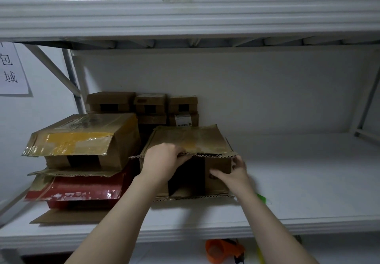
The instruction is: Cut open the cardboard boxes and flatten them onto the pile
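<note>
A brown cardboard box (191, 140) lies on its side on the white shelf (298, 181), its open end facing me. My left hand (162, 161) grips the box's upper front flap at the left. My right hand (232, 173) holds the box's right front side flap, thumb across its face and fingers round its right edge. Left of it a brown box with yellow tape (82, 138) sits on top of a red box (80, 187). No cutting tool is visible in either hand.
Several small brown boxes (150, 104) stand stacked against the back wall. A flat cardboard sheet (67, 216) lies under the red box. A green object (262, 199) peeks out behind my right forearm. An orange tape dispenser (222, 250) sits on the lower shelf. An upper shelf beam (185, 17) hangs overhead.
</note>
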